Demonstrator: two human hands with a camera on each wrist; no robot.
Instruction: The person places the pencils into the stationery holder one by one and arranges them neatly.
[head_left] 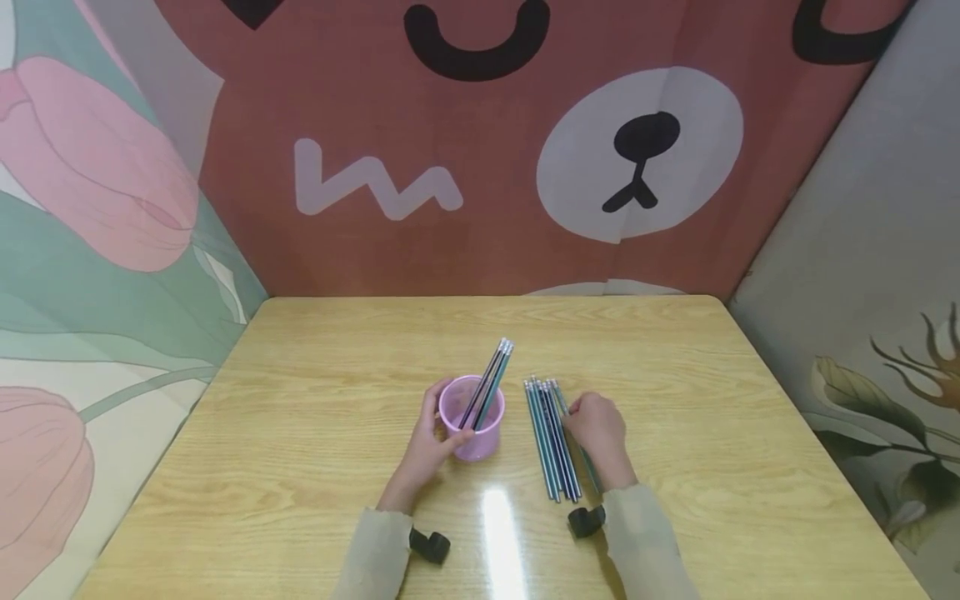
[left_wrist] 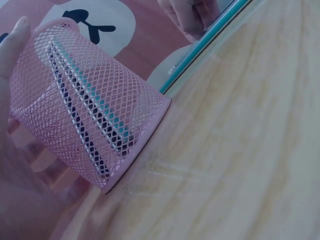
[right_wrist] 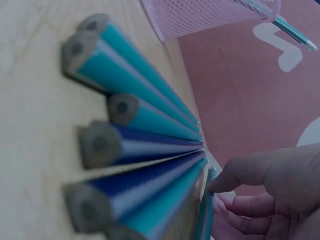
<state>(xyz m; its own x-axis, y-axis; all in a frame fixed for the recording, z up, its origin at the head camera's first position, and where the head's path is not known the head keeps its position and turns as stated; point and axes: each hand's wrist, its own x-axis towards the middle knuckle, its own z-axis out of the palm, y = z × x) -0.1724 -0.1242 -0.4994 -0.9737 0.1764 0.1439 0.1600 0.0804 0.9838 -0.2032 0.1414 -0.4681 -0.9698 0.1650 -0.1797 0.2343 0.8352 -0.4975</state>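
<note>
A pink mesh pencil cup [head_left: 480, 447] stands on the table, and my left hand [head_left: 427, 450] grips its side, thumb near the rim and fingers round the far side. Inside it several pencils [head_left: 491, 383], dark blue and teal, lean to the right with their white eraser ends up. To the right of the cup lies a row of teal and dark blue pencils [head_left: 550, 442], eraser ends away from me. My right hand [head_left: 600, 429] pinches a teal pencil [right_wrist: 204, 215] near its eraser end, at the right edge of the row. The row's unsharpened ends show close in the right wrist view.
The wood-grain table [head_left: 300, 400] meets a brown backdrop [head_left: 487, 250] with a bear face at its far edge. Patterned cloths hang along the left and right sides. Black straps with small mounts [head_left: 431, 547] sit on both wrists, over light sleeves.
</note>
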